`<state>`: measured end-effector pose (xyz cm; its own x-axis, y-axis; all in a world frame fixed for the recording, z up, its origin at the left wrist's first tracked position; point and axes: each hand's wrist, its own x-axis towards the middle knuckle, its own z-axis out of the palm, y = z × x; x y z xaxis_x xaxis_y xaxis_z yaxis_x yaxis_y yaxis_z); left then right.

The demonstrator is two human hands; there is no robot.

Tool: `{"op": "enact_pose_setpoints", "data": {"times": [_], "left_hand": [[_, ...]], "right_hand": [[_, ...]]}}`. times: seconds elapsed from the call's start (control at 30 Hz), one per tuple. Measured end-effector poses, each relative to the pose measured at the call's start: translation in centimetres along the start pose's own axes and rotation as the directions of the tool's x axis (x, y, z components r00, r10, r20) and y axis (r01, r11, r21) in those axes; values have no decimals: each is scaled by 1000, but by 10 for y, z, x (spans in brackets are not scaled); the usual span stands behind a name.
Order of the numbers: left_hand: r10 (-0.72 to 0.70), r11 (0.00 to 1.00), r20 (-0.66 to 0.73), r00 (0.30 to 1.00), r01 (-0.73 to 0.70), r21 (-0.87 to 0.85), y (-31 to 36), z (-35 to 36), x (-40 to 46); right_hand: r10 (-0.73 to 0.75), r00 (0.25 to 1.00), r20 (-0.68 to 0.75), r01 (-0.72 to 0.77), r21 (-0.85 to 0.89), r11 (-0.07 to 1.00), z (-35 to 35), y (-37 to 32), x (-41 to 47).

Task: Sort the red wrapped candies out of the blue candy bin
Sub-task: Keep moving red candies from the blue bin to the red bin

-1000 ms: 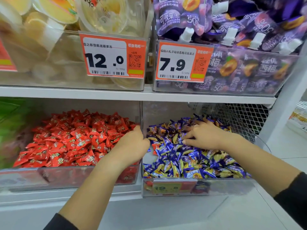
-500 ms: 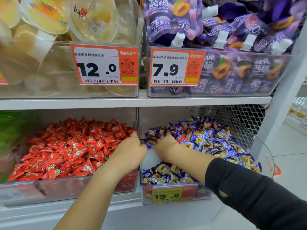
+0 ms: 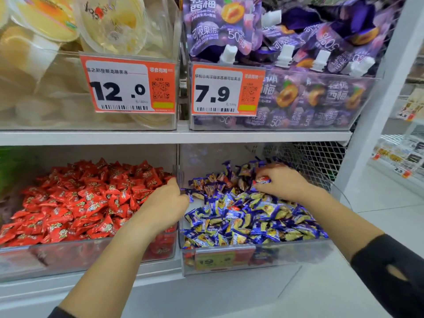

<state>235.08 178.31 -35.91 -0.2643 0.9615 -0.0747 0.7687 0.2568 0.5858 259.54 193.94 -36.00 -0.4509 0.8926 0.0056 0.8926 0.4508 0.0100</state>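
Fingertips (image 3: 258,182) of right hand (image 3: 283,183) curled, pinching red wrapped candy (image 3: 263,179) just above blue candy heap (image 3: 247,216). Blue candy bin (image 3: 298,253), clear plastic, surrounds heap beneath hand. Left of pinch, left hand (image 3: 164,206) sits over divider between bins, fingers curled; whether it holds anything, cannot tell. Further left, red candy bin (image 3: 68,260) piled with red wrapped sweets. Above hands, upper shelf (image 3: 174,137) carries price tags reading 12.0 (image 3: 128,84) and 7.9 (image 3: 227,90).
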Motion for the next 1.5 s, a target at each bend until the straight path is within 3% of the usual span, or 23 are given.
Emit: {"op": "enact_pose_setpoints", "data": {"times": [0.07, 0.13, 0.2, 0.27, 0.33, 0.47, 0.53, 0.73, 0.87, 0.93, 1.03, 1.13, 1.23, 1.4, 1.5], "left_hand": [[-26, 997, -28, 999, 29, 77, 3, 0, 0], [-3, 974, -159, 987, 39, 222, 9, 2, -2], [151, 943, -322, 935, -39, 330, 18, 6, -4], [326, 914, -373, 869, -189, 359, 30, 16, -5], [379, 911, -336, 862, -282, 301, 42, 30, -4], [334, 933, -186, 924, -296, 203, 60, 55, 3], [328, 937, -116, 938, -307, 165, 68, 61, 9], [344, 938, 88, 935, -337, -84, 85, 73, 17], [325, 941, 122, 938, -309, -135, 84, 83, 24], [288, 952, 140, 947, -268, -149, 82, 86, 28], [244, 961, 148, 958, -219, -170, 79, 87, 35], [207, 957, 75, 976, -186, -224, 78, 82, 40], [192, 961, -3, 981, -189, -201, 80, 75, 45], [176, 982, -6, 984, -176, -73, 90, 77, 61], [181, 982, 36, 983, -182, 51, 95, 86, 70]], "right_hand": [[14, 992, -129, 2, 127, 992, 10, 11, -12], [45, 973, -225, 15, 261, 965, 18, 17, -22], [84, 964, -252, 28, 409, 912, 22, 20, -30], [98, 966, -241, 43, 519, 854, 23, 21, -36], [95, 974, -205, 44, 584, 811, 22, 19, -45], [2, 998, -62, 44, 727, 685, 20, 17, -64], [-25, 998, -60, 63, 792, 608, 20, 17, -71], [153, 972, -180, 43, 773, 634, 11, 27, -79], [151, 957, -248, 35, 616, 787, 1, 19, -78], [85, 982, -170, 8, 482, 876, -6, 14, -76], [59, 998, 31, -67, 369, 927, -13, 8, -77], [83, 993, 86, -101, 240, 965, -13, 6, -76], [89, 994, 60, -102, 296, 950, -15, 7, -76], [95, 984, -153, -3, 512, 859, -13, -3, -72], [68, 978, -195, 28, 452, 892, -2, -16, -60]]}}
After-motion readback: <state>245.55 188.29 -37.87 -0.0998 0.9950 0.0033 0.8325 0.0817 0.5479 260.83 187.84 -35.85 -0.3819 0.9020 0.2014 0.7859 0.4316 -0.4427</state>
